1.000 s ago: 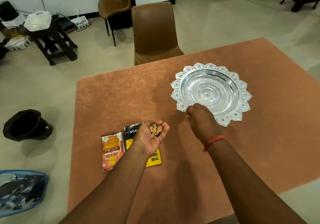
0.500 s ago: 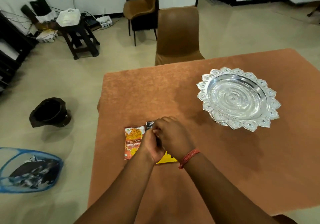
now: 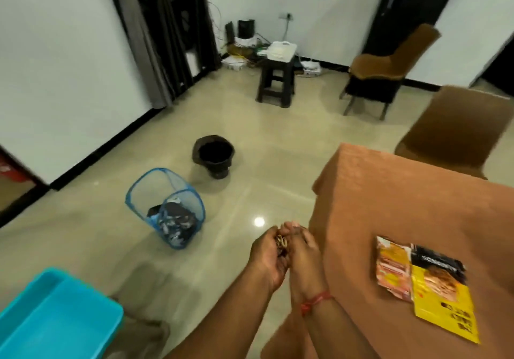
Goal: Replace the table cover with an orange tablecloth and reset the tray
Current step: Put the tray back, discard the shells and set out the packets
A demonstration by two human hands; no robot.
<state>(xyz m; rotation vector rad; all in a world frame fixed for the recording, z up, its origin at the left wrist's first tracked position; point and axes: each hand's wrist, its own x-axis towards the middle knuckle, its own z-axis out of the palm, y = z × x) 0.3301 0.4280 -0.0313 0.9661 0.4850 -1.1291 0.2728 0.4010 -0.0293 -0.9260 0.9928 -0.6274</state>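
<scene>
While the orange tablecloth (image 3: 417, 205) is already lying spread, both hands' fingers (image 3: 303, 240) are cupping shells (image 3: 281, 243); tray resetting is remaining.

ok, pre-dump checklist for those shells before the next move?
1. Shells contained: ok, left hand and right hand cup them together.
2. Hands clear of the orange tablecloth: ok, they are over bare floor beside the table's corner.
3. Black bin open and unobstructed: ok, nothing on the floor between it and the hands.
4. Hands over the bin: not ok, it stands well ahead.
5. Blue mesh basket not the target: cannot tell; it holds dark fabric.
6. Snack packets steady on the table: ok.
</scene>
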